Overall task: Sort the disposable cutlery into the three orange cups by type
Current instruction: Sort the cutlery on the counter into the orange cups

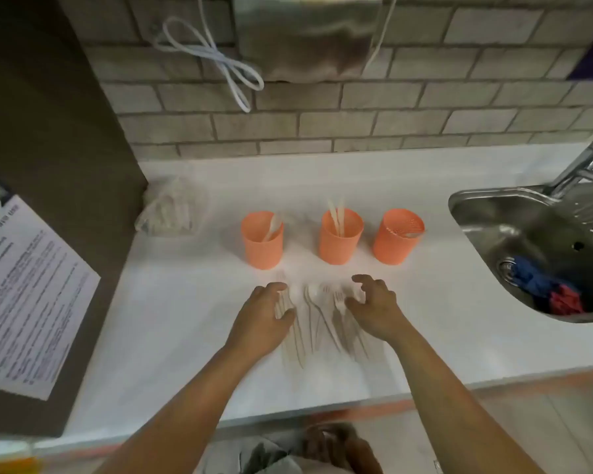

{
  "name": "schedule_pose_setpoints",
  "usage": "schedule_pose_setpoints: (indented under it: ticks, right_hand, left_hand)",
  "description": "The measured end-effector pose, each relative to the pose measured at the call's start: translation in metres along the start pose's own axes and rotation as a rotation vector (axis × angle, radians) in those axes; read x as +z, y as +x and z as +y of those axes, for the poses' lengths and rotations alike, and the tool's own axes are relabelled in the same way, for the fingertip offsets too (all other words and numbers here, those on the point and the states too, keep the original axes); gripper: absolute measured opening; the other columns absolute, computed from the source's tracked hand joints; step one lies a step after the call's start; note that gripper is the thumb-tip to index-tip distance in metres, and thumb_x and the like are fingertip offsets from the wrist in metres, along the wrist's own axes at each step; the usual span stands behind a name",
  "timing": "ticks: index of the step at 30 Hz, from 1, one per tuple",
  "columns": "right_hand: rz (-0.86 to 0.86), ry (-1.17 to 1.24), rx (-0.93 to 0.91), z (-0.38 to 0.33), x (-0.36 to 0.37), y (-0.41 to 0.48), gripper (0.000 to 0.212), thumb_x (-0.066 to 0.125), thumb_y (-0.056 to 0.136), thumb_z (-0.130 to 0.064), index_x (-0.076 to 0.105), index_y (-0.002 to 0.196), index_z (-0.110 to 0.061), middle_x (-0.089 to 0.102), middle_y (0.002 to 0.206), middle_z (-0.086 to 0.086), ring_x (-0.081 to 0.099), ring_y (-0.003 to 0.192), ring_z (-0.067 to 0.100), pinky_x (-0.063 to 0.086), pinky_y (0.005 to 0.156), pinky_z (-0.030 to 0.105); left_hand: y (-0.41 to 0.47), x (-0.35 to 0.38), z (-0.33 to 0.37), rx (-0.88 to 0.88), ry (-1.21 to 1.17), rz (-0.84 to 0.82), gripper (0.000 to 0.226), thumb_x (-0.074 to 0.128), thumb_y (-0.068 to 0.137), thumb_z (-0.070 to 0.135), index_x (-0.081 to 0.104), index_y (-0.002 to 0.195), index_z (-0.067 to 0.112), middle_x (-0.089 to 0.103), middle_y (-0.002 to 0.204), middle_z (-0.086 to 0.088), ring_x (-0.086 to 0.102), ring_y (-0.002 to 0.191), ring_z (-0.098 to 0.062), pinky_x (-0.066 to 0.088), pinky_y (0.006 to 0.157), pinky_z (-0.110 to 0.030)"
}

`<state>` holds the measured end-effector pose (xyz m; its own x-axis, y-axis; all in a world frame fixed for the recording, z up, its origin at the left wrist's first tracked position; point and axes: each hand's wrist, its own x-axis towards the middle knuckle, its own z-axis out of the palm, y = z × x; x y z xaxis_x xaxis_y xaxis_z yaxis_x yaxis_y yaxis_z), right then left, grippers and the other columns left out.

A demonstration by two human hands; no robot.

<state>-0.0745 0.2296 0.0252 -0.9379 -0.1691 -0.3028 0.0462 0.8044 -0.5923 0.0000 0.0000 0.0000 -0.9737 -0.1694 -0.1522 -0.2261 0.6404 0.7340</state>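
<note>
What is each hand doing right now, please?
Left hand: holding cutlery.
Right hand: fingers curled over the pile; grip cannot be told.

Cups (340,241) orange, right cup (396,239) with dotted texture; cutlery (317,302) off-white on white counter (185,319); wall (356,107) grey brick pattern; sink (528,227) silver, holding blue cloth (531,278) and red cloth (567,299); cable (216,56) white; sheet (31,285) white, dark print.
</note>
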Motion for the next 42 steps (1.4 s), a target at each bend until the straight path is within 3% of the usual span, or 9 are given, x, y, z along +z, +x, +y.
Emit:
schedule_pose_setpoints:
  ticks: [3,6,11,14,18,25,31,36,42]
  right_hand:
    - [0.082,-0.063,0.023,0.022,0.008,0.004,0.043,0.059,0.096,-0.019,0.051,0.139,-0.018,0.055,0.121,0.012,0.049,0.124,0.032,0.030,0.105,0.036]
    - [0.120,-0.130,0.072,0.039,0.016,0.004,0.037,0.059,0.092,-0.019,0.056,0.130,-0.017,0.058,0.115,0.012,0.049,0.116,0.034,0.032,0.094,0.037]
    - [0.188,-0.211,0.053,0.052,0.026,0.002,0.036,0.060,0.090,-0.020,0.055,0.125,-0.012,0.050,0.111,0.011,0.041,0.096,0.028,0.028,0.082,0.034]
    - [0.195,-0.180,0.029,0.050,0.025,0.000,0.031,0.056,0.095,-0.022,0.051,0.124,-0.013,0.048,0.116,0.010,0.037,0.095,0.026,0.034,0.080,0.034]
    - [0.153,-0.217,-0.053,0.052,0.019,0.004,0.021,0.052,0.098,-0.018,0.050,0.119,-0.013,0.048,0.112,0.008,0.046,0.096,0.027,0.047,0.074,0.039]
    - [0.077,-0.309,-0.151,0.049,0.014,0.012,0.012,0.042,0.102,-0.010,0.052,0.108,-0.007,0.045,0.095,0.003,0.047,0.079,0.023,0.037,0.070,0.031]
    - [0.100,-0.145,-0.073,0.052,0.009,0.013,0.009,0.047,0.092,-0.003,0.051,0.085,-0.007,0.056,0.082,0.004,0.054,0.070,0.022,0.038,0.058,0.028]
    - [0.102,0.099,-0.013,0.053,0.004,0.003,0.004,0.055,0.089,-0.005,0.056,0.087,-0.009,0.063,0.080,0.005,0.058,0.072,0.021,0.047,0.061,0.028]
    - [0.053,0.173,0.021,0.049,0.005,-0.005,0.010,0.060,0.090,-0.013,0.055,0.090,-0.004,0.059,0.077,0.004,0.052,0.064,0.015,0.044,0.058,0.025]
  left_hand:
    - [-0.004,0.010,-0.001,-0.010,0.026,0.014,0.050,0.068,0.096,0.034,0.052,0.143,0.032,0.052,0.126,0.006,0.061,0.103,-0.014,0.047,0.088,-0.023]
    - [-0.008,0.023,-0.001,-0.040,0.041,0.028,0.049,0.068,0.096,0.035,0.052,0.143,0.033,0.042,0.124,0.009,0.059,0.102,-0.014,0.046,0.088,-0.022]
    - [-0.009,0.042,0.005,-0.079,0.076,0.086,0.051,0.066,0.098,0.035,0.050,0.146,0.031,0.037,0.131,0.005,0.056,0.118,-0.018,0.047,0.095,-0.023]
    - [-0.012,0.049,0.006,-0.081,0.124,0.087,0.050,0.065,0.099,0.032,0.050,0.147,0.028,0.040,0.141,-0.001,0.053,0.126,-0.020,0.051,0.101,-0.030]
    - [-0.018,0.057,0.010,-0.088,0.175,0.117,0.049,0.065,0.100,0.027,0.051,0.148,0.026,0.043,0.144,-0.002,0.051,0.130,-0.020,0.051,0.106,-0.035]
    - [-0.021,0.057,0.005,-0.089,0.198,0.149,0.047,0.063,0.100,0.031,0.052,0.146,0.028,0.048,0.141,-0.001,0.052,0.127,-0.020,0.051,0.104,-0.032]
    - [-0.013,0.056,0.011,-0.147,0.157,0.229,0.043,0.066,0.097,0.036,0.057,0.138,0.026,0.053,0.129,-0.002,0.057,0.117,-0.023,0.055,0.096,-0.036]
    - [0.001,0.051,0.010,-0.213,0.165,0.242,0.048,0.067,0.098,0.037,0.056,0.140,0.019,0.055,0.126,-0.008,0.062,0.112,-0.028,0.056,0.094,-0.039]
    - [0.036,0.036,0.014,-0.287,0.229,0.258,0.047,0.057,0.102,0.039,0.055,0.142,0.015,0.054,0.127,-0.014,0.061,0.114,-0.035,0.055,0.093,-0.046]
